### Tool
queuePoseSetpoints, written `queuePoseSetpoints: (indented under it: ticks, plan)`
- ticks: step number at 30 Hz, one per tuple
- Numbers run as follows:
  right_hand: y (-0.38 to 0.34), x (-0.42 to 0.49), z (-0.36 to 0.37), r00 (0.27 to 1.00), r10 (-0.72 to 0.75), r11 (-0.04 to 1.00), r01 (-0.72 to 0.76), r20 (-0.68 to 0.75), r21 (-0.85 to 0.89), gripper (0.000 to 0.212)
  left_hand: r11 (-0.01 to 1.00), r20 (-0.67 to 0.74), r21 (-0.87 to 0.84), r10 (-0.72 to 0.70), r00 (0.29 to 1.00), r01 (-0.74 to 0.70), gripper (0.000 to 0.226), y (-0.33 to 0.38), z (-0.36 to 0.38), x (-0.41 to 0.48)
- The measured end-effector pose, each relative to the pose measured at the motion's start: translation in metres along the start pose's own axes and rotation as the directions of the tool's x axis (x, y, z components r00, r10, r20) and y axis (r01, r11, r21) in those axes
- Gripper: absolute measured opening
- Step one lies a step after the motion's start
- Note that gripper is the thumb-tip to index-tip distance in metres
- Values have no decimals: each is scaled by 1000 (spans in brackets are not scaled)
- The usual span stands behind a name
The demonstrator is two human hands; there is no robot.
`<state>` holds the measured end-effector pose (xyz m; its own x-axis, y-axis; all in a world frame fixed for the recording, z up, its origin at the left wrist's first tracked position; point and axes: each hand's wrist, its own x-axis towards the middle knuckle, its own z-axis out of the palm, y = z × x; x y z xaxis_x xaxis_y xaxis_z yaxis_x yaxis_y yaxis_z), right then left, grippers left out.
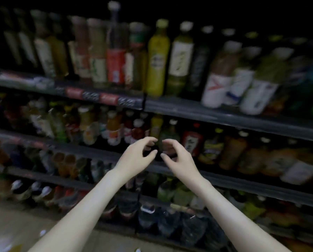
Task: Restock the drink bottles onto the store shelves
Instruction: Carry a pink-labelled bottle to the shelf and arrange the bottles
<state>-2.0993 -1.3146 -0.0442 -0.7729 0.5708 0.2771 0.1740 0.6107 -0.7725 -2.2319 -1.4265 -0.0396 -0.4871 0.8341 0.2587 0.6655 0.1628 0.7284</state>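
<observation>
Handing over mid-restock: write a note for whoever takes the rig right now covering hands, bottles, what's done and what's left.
Hands: the left hand and right hand are raised in front of the second shelf. Their fingers curl toward each other and the fingertips nearly meet. The picture is too dark and blurred to tell whether they hold anything.
Stock: bottles fill the rows on every visible shelf. A green bottle stands just behind the hands.
Done: the shelves look largely stocked.
Left: no unshelved stock is in view. Check what, if anything, is between the hands, then continue.
</observation>
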Motion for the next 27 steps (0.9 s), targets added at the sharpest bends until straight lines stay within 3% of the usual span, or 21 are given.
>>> queuePoseSetpoints:
  ticks: [7,14,19,27]
  plan:
    - [-5,-40,-162,956,-113,991,90,-272,-98,36,958,-73,-28,282,957,-285,35,165,69,46]
    - [48,-100,-310,904,-118,980,39,-412,-194,40,940,-97,-50,331,939,-337,41,296,177,63]
    - [94,-116,-365,889,-40,985,-40,-455,-165,44,952,-120,-3,305,945,-307,45,324,231,63]
    - [117,-76,-392,868,2,993,-61,-496,-104,58,920,-164,193,374,913,-342,53,337,240,105]
